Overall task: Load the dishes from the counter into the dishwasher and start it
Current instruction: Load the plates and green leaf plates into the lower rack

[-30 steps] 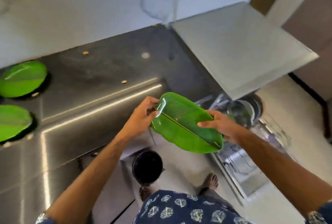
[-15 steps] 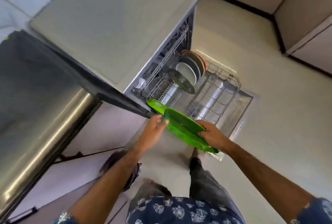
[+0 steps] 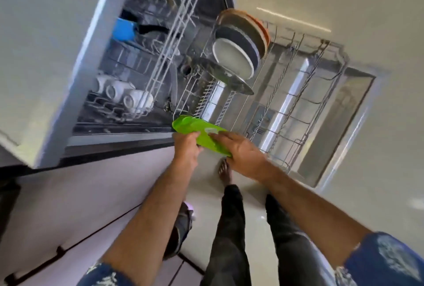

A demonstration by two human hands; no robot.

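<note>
At frame centre, a bright green leaf-shaped plastic plate [image 3: 202, 135] is gripped at its near end by the left hand [image 3: 187, 145] and right hand [image 3: 241, 150], above the pulled-out wire lower rack [image 3: 305, 102]. It is judged light, stiff and somewhat slick; its long edges are best pinched.

2 hands [image 3: 187, 148], 1 green plate [image 3: 202, 134], 3 white cups [image 3: 128, 98], 1 blue cup [image 3: 124, 30]

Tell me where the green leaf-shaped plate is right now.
In the head view, the green leaf-shaped plate is held by both the left hand and right hand, at the near corner of the pulled-out lower rack.
</note>
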